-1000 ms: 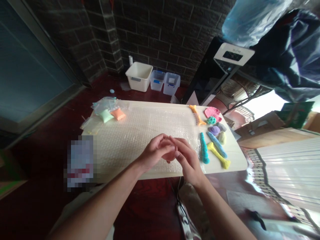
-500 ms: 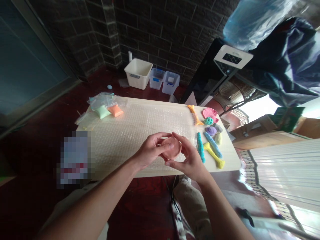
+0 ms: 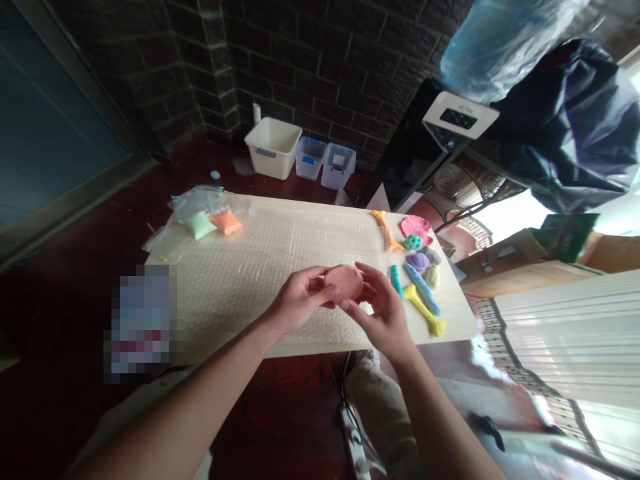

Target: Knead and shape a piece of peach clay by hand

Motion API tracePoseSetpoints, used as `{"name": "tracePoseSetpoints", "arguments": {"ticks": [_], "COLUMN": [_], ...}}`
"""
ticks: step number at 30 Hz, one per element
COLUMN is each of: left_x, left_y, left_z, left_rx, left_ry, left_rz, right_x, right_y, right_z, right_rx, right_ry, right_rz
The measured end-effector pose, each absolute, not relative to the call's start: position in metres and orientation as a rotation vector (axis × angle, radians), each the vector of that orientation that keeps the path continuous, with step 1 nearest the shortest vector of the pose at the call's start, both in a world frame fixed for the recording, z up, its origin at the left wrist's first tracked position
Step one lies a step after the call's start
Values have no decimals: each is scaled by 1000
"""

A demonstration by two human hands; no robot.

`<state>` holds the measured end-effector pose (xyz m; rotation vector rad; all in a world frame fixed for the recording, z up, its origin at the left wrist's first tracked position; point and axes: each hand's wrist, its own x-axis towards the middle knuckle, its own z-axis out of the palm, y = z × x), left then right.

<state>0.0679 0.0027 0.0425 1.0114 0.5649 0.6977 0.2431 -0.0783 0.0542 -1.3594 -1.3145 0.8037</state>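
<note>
A round, reddish-brown piece of modelling clay (image 3: 345, 281) is held up between both hands over the table's front half. My left hand (image 3: 303, 298) is closed around its left side, thumb on the near face. On the opposite side my right hand (image 3: 384, 312) grips its edge with thumb and fingers; some fingertips are hidden behind the clay. Just right of that hand lie a teal clay strip (image 3: 397, 280), partly covered by it, a blue clay strip (image 3: 423, 289) and a yellow bone-shaped clay piece (image 3: 425, 311).
Bubble wrap (image 3: 300, 240) covers much of the table (image 3: 460, 327). Farther right sit an orange clay piece (image 3: 387, 231), a pink one (image 3: 416, 229), a green ball (image 3: 413, 242) and a purple lump (image 3: 417, 261). Green (image 3: 199, 225) and orange packets (image 3: 227, 222) lie at left. Bins (image 3: 274, 150) stand behind.
The clay has been tilted and lifted slightly in my hands. My right thumb has moved up along its lower edge, and the right hand now covers more of the teal strip.
</note>
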Motion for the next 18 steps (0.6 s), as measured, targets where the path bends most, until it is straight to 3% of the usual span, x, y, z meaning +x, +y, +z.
{"name": "tracePoseSetpoints", "arguments": {"ticks": [18], "left_x": [58], "left_y": [3], "left_z": [37], "left_rx": [1477], "left_ry": [594], "left_rz": [822], "right_x": [249], "right_y": [-80], "right_z": [66], "right_rx": [-1236], "right_ry": [-1147], "right_rz": [1109]}}
